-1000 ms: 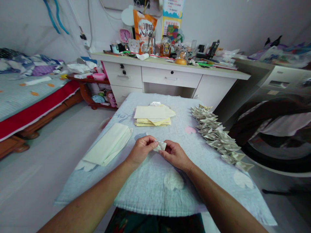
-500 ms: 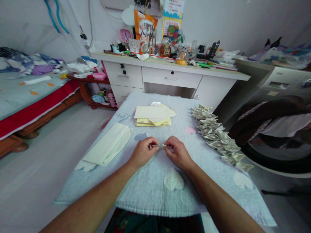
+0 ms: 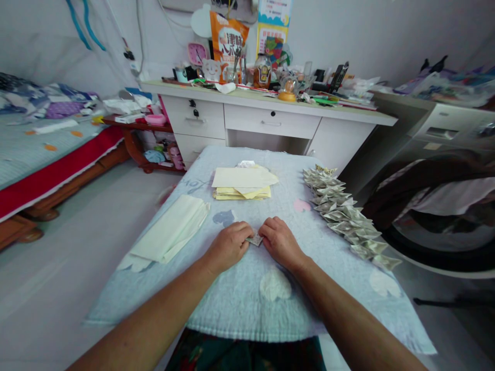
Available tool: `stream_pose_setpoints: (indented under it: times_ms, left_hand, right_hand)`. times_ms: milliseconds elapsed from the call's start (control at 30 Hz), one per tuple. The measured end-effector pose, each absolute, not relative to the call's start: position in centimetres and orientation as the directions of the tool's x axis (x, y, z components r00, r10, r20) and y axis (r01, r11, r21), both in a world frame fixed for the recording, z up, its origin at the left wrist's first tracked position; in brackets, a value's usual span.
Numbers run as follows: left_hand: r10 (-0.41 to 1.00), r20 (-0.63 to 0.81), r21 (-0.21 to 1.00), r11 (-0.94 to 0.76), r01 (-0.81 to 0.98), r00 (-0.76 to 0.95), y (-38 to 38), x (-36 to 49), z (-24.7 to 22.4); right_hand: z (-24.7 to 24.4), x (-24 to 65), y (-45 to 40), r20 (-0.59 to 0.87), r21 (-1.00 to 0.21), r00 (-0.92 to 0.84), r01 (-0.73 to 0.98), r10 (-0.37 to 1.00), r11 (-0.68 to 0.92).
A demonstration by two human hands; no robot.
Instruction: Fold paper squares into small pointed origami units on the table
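Now the left hand pinches one end of a small folded paper piece, turned from edge-on to flat-side-up over the blue cloth, apparently still being shaped; the right hand pinches its other end, left of the pointed folded-paper units.

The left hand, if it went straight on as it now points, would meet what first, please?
Beyond the small folded paper it holds, the left hand would probably meet the right hand first, though depth is unclear.
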State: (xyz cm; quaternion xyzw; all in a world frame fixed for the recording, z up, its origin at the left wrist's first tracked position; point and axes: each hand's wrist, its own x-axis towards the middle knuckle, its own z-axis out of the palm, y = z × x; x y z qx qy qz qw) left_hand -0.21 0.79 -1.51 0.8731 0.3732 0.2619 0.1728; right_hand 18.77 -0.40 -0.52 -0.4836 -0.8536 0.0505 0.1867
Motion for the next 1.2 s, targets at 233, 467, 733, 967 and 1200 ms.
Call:
stream_pose_setpoints:
  times_ms: [233, 467, 733, 967, 1200]
  left_hand:
    - [0.707, 0.305, 0.322, -0.707, 0.63, 0.638, 0.2, -0.6, -0.6]
    - [0.767, 0.281, 0.431, -0.638, 0.638, 0.576, 0.5, -0.6, -1.0]
    - [0.831, 0.247, 0.512, -0.548, 0.661, 0.498, 0.9, -0.7, -1.0]
    - [0.863, 0.227, 0.453, -0.504, 0.735, 0.452, 1.0, -0.5, -1.3]
    - [0.873, 0.198, 0.461, -0.485, 0.743, 0.447, 1.0, -0.5, -1.0]
  right_hand:
    - [0.3, 19.4, -0.8, 0.233, -0.311, -0.538, 0.748, 0.81, 0.586]
    - [-0.4, 19.2, -0.8, 0.245, -0.447, -0.499, 0.702, 0.831, 0.554]
    - [-0.5, 18.8, -0.5, 0.185, -0.508, -0.318, 0.779, 0.93, 0.367]
    - [-0.8, 18.7, -0.1, 0.143, -0.504, -0.226, 0.821, 0.963, 0.268]
    - [-1.0, 18.5, 0.2, 0.112, -0.477, -0.182, 0.853, 0.977, 0.213]
